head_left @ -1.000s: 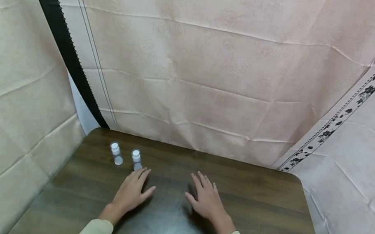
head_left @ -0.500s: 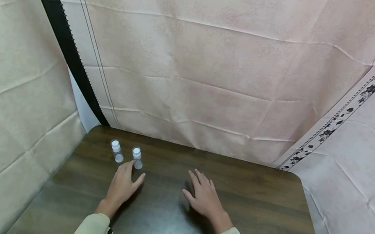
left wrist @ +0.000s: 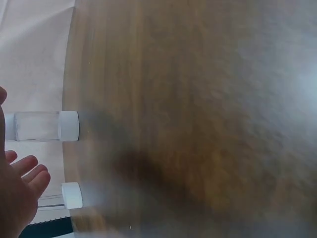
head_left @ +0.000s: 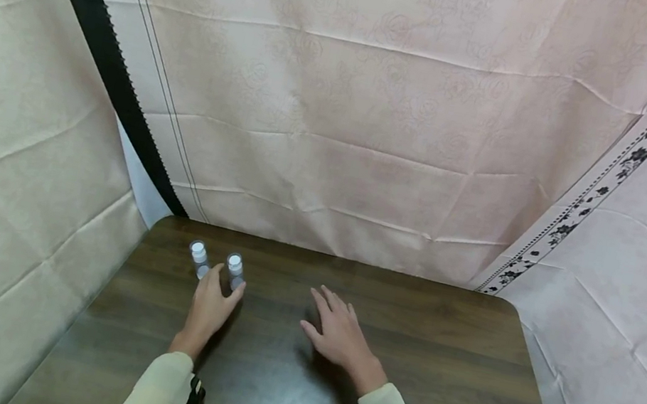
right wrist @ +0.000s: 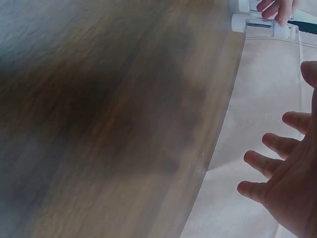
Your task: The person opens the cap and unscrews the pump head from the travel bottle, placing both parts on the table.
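Two small clear cylinders with white ends stand near the table's far left corner. My left hand [head_left: 207, 308] is at the right-hand cylinder [head_left: 234, 264], its thumb to the right and its fingers to the left. In the left wrist view that clear cylinder [left wrist: 37, 126] lies between thumb and fingers, with a gap showing beside the fingers. The left-hand cylinder [head_left: 199, 254] stands just beyond those fingers, partly hidden by them. My right hand [head_left: 341, 339] hovers over the middle of the table, fingers spread, holding nothing.
The dark wooden table [head_left: 431, 365] has rounded far corners. Pale cloth [head_left: 343, 126] hangs behind it and at both sides, with a black strip [head_left: 99, 39] at left and a floral border [head_left: 598, 193] at right.
My left hand has moved left and forward from in front of the right-hand cylinder to around it. The right hand has drifted slightly left. Both cylinders stay in place.
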Demonstrator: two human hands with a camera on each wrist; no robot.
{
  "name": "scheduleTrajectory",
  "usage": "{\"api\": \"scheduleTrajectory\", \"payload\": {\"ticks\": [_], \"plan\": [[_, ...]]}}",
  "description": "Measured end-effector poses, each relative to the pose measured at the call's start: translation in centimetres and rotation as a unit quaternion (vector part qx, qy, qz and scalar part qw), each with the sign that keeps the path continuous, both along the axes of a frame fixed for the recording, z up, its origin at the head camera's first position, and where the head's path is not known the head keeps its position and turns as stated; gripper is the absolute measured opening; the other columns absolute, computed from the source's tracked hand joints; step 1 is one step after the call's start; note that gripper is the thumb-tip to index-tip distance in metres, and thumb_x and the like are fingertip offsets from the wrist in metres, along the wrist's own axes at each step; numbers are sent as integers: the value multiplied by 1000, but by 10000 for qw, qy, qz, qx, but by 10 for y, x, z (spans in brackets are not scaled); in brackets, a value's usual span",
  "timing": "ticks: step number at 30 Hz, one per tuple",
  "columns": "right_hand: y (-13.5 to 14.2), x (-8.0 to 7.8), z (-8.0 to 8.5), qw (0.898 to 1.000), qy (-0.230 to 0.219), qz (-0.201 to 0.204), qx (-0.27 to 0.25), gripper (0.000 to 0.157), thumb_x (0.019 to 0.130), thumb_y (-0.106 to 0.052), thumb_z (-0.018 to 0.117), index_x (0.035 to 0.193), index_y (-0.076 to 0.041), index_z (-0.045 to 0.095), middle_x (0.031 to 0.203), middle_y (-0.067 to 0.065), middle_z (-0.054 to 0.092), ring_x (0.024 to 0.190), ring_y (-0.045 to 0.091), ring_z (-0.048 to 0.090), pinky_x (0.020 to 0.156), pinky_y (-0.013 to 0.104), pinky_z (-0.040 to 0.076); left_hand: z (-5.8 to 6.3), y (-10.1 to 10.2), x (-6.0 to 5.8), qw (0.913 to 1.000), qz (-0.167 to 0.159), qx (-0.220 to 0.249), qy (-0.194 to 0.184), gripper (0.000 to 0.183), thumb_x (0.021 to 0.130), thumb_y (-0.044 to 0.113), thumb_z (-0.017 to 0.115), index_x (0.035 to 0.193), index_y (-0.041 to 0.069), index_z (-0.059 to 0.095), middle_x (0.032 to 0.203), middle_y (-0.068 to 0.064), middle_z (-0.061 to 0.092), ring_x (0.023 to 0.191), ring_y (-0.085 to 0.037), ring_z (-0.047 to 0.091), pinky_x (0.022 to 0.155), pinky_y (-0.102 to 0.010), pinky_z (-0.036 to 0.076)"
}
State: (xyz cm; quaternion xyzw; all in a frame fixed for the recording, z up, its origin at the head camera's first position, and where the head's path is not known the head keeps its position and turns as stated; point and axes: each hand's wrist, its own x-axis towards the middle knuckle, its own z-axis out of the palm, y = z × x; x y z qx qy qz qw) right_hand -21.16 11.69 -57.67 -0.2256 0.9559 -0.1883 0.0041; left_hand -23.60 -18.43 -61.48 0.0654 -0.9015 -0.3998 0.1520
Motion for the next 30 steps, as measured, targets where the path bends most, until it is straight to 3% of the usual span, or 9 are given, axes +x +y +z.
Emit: {"api": "scheduleTrajectory", "payload": {"ticks": [9, 17, 26, 30], "plan": [[-20, -7, 5, 9997, -155, 171, -20, 72, 105, -57, 48, 164, -20, 29, 169, 10, 29, 153, 33, 35, 119, 67, 28, 1, -1, -18, 9963, -137, 794, -297, 78, 93, 35, 77, 150, -3, 41, 146, -28, 53, 137, -43, 52, 112, -57, 43], [-36, -13, 6, 9993, -333, 171, -55, 72, 105, -61, 43, 164, -22, 29, 169, 10, 29, 153, 34, 35, 121, 65, 27, -8, -2, -29, 9945, -124, 912, -495, 78, 92, 28, 80, 150, -5, 41, 143, -29, 56, 133, -43, 55, 110, -56, 45], [-50, -15, -5, 9982, -585, 116, -96, 71, 106, -56, 46, 165, -21, 26, 171, 9, 25, 155, 33, 30, 122, 63, 26, -16, 2, -34, 9937, -18, 1109, -167, 65, 92, 13, 80, 144, -8, 48, 136, -31, 62, 126, -44, 62, 105, -53, 51], [-54, -14, -7, 9971, -741, 101, -158, 73, 105, -59, 44, 165, -22, 25, 171, 8, 24, 156, 32, 29, 123, 62, 25, -17, 5, -33, 9961, 71, 877, 107, 42, 91, 12, 80, 122, -6, 61, 114, -29, 71, 106, -42, 70, 92, -53, 55]]}}
